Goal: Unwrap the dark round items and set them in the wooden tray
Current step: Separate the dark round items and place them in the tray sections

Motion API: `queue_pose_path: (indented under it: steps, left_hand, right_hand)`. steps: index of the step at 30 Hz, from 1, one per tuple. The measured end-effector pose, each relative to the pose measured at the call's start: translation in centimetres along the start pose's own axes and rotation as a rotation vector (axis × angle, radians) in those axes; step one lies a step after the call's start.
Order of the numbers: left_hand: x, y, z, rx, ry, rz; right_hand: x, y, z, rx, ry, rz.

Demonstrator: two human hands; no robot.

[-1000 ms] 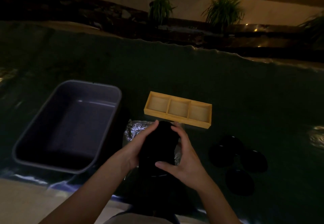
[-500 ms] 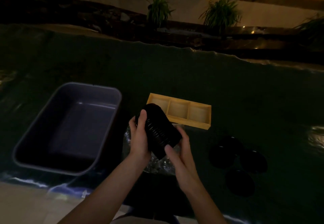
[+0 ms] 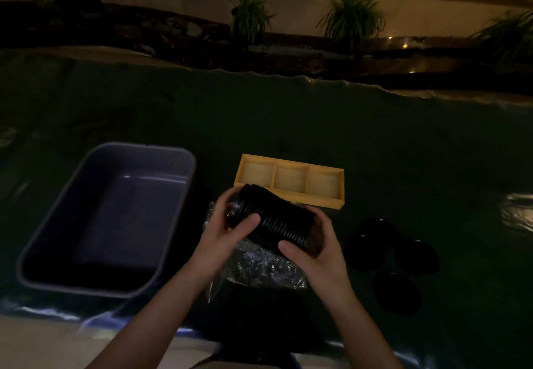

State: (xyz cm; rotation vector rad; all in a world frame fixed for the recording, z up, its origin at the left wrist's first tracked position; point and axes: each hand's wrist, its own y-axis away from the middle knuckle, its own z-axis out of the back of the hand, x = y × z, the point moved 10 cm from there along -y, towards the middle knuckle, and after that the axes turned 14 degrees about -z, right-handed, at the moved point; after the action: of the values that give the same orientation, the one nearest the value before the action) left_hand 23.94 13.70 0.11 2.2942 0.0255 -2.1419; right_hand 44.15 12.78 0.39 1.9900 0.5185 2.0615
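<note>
I see both hands holding the stack (image 3: 274, 221) of dark round things: left hand (image 3: 227, 233) wraps one end, right hand (image 3: 314, 250) the other. It sits above the wrap (image 3: 265, 267), near the tray (image 3: 291, 179). The bin (image 3: 106, 218) is left. The dark cloth (image 3: 403, 143) has open room.

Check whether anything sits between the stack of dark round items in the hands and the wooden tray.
Nothing visible does. The stack is held by the left hand and right hand just in front of the wooden tray, whose three compartments are empty. Crinkled plastic wrap lies underneath, nearer the person.
</note>
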Motion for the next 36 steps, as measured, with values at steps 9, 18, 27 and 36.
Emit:
queue_pose_path:
  steps: [9, 18, 27, 36]
  left_hand:
    - [-2.1, 0.2, 0.7, 0.029, -0.404, -0.172]
    - [-3.2, 1.1, 0.7, 0.256, -0.665, -0.213]
    - [-3.8, 1.3, 3.4, 0.203, -0.657, -0.266]
    - [-3.6, 1.4, 4.9, 0.189, -0.618, -0.297]
  right_hand:
    - [-0.2, 0.2, -1.2, 0.027, 0.023, -0.012]
    - [0.6, -0.2, -2.9, 0.047, 0.048, -0.007]
    - [0.6, -0.5, -5.4, 0.101, -0.014, -0.059]
    - [0.4, -1.3, -8.1, 0.096, -0.069, -0.104]
